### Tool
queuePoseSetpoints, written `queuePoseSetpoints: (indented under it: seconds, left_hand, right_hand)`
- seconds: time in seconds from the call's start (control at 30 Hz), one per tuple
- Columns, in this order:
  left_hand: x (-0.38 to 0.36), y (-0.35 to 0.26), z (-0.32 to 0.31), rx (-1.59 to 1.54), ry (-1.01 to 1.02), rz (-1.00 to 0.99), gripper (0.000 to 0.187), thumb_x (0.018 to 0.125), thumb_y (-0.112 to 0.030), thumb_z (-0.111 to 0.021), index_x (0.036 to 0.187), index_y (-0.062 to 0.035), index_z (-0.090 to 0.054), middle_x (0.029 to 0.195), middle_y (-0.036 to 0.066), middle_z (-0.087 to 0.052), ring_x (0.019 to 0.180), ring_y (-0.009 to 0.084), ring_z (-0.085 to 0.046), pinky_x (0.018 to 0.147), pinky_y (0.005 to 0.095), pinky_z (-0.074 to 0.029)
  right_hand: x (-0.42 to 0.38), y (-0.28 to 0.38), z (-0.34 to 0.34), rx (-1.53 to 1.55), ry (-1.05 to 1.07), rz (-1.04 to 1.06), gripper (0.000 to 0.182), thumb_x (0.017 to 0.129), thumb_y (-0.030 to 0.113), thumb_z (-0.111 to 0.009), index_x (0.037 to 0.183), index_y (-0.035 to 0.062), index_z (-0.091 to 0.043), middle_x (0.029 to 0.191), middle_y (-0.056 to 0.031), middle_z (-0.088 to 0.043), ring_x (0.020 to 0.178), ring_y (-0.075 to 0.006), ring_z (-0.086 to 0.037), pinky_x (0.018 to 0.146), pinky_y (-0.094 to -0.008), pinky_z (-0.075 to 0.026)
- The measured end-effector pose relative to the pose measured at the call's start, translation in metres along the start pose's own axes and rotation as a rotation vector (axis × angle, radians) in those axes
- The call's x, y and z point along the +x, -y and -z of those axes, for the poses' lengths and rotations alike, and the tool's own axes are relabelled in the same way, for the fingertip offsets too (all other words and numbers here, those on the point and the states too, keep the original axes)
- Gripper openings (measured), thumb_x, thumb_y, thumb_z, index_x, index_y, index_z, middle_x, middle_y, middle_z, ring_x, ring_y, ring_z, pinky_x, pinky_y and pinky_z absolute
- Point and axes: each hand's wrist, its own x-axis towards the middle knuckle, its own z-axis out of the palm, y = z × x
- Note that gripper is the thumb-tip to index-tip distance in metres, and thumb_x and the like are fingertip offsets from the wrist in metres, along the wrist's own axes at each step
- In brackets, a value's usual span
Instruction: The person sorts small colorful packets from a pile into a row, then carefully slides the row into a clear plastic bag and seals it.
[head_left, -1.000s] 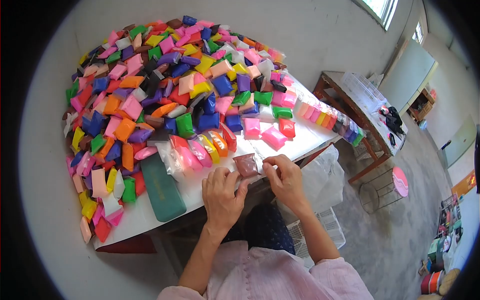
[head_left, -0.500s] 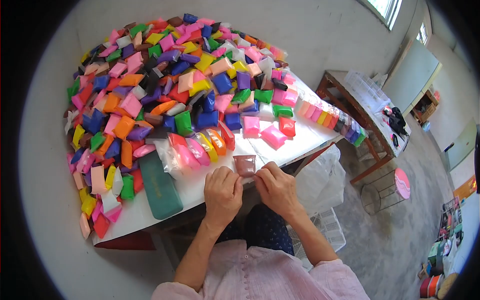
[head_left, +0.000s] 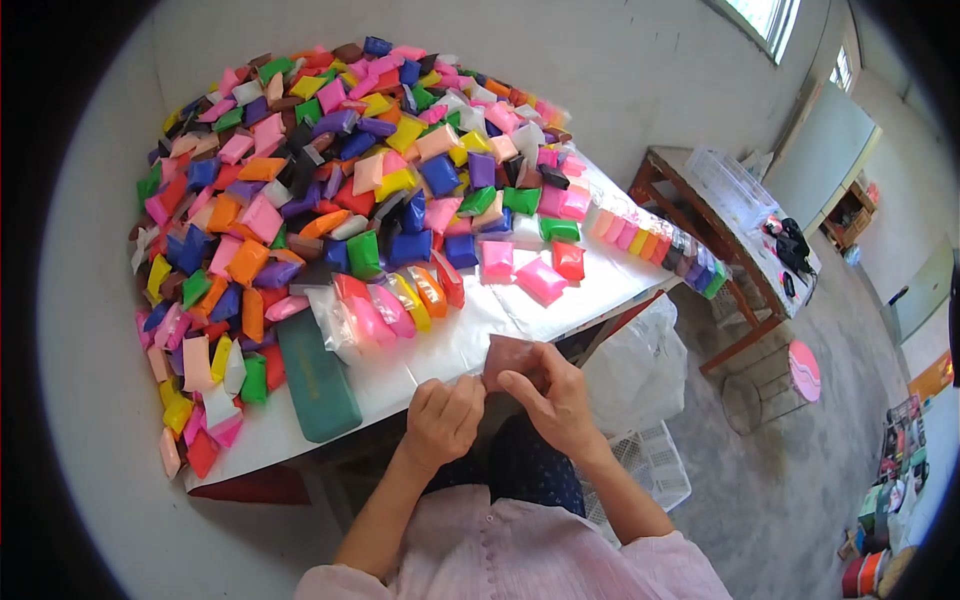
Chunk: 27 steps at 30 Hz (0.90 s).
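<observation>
A small brown packet [head_left: 508,358] in clear plastic wrap is held above the front edge of the white-covered table [head_left: 530,308]. My right hand [head_left: 556,402] is closed around its right side, the thumb lying across the lower part. At the packet's lower left corner, the closed fingers of my left hand [head_left: 445,422] pinch the edge; the fingertips are partly hidden. Just beyond my hands stands a row of packets in clear wrap, with a pink one [head_left: 370,322] and an orange one [head_left: 430,290] among them. A green case [head_left: 318,385] lies left of my left hand.
A large heap of colourful packets [head_left: 300,200] covers the table's left and back. Another packet row [head_left: 655,245] lines the right edge. A clear plastic bag [head_left: 637,365] hangs beside the table, above a white basket [head_left: 645,465]. A stool [head_left: 803,370] and wooden table [head_left: 740,240] stand right.
The brown packet has turned and been lifted slightly. My right hand has shifted from its lower corner to around its right side, while my left hand has moved slightly down and stays at the lower left.
</observation>
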Motion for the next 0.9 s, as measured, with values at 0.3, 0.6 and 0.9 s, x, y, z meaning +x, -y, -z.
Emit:
queuePoseSetpoints:
  seconds: [0.3, 0.6, 0.9]
  left_hand:
    - [0.014, 0.011, 0.01, 0.241, -0.092, -0.17, 0.007, 0.087, -0.011, -0.066, 0.091, -0.009, -0.071, 0.09, 0.002, -0.067, 0.076, 0.0141, -0.056, 0.073, 0.031, -0.043]
    - [0.01, 0.02, 0.005, -0.035, -0.025, 0.222, 0.024, 0.084, -0.011, -0.07, 0.106, -0.0011, -0.067, 0.104, 0.013, -0.064, 0.077, 0.0252, -0.058, 0.07, 0.0383, -0.047]
    - [0.001, 0.021, -0.002, -0.011, -0.001, 0.236, 0.018, 0.082, -0.007, -0.068, 0.098, 0.0012, -0.066, 0.093, 0.013, -0.063, 0.073, 0.0272, -0.057, 0.066, 0.0376, -0.048]
  right_hand:
    - [0.01, 0.024, -0.008, 0.008, 0.003, -0.136, 0.042, 0.08, 0.03, -0.083, 0.1, -0.0021, -0.065, 0.079, -0.0044, -0.064, 0.069, -0.0075, -0.057, 0.061, -0.0249, -0.046]
    - [0.084, -0.016, -0.016, 0.106, -0.014, 0.125, 0.05, 0.082, 0.018, -0.074, 0.122, -0.0013, -0.051, 0.087, -0.0118, -0.069, 0.078, -0.0188, -0.067, 0.071, -0.0304, -0.052]
    - [0.133, -0.041, -0.027, 0.147, 0.446, 0.017, 0.055, 0.085, 0.005, -0.063, 0.138, 0.0003, -0.05, 0.108, -0.0063, -0.065, 0.093, -0.0133, -0.065, 0.086, -0.0284, -0.053]
